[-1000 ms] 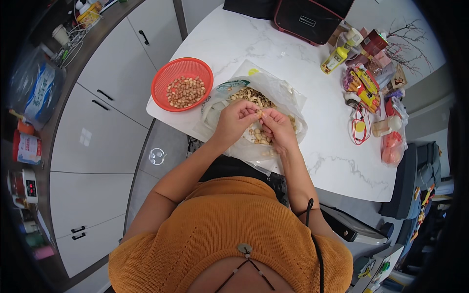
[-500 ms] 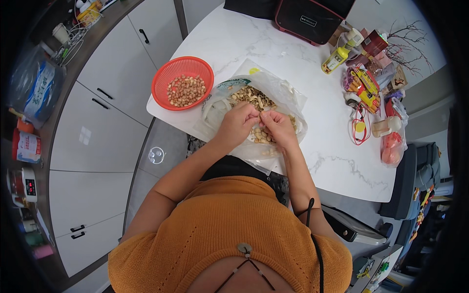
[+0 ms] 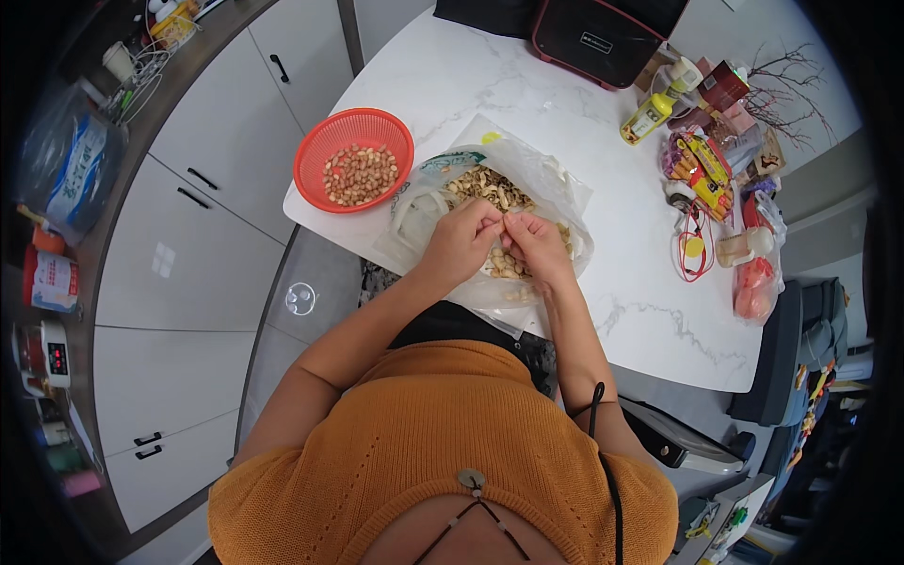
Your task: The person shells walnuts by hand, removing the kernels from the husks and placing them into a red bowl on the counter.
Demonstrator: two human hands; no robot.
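My left hand [image 3: 464, 240] and my right hand [image 3: 533, 243] meet over a clear plastic bag [image 3: 556, 179] heaped with peanuts in their shells [image 3: 485, 186]. The fingertips of both hands pinch one small peanut between them. A round red plastic basket [image 3: 325, 146] sits to the left of the bag on the white marble table [image 3: 527, 94] and holds shelled peanut kernels [image 3: 359, 174].
A dark red-trimmed case [image 3: 598, 38] lies at the table's far edge. A yellow bottle [image 3: 650, 113], snack packets [image 3: 702, 165] and a pink bag [image 3: 753, 282] crowd the right side. White cabinets [image 3: 169, 254] stand to the left, a dark chair [image 3: 800, 358] to the right.
Both hands stay over the bag in almost the same place; only the fingers have shifted slightly around the peanut.
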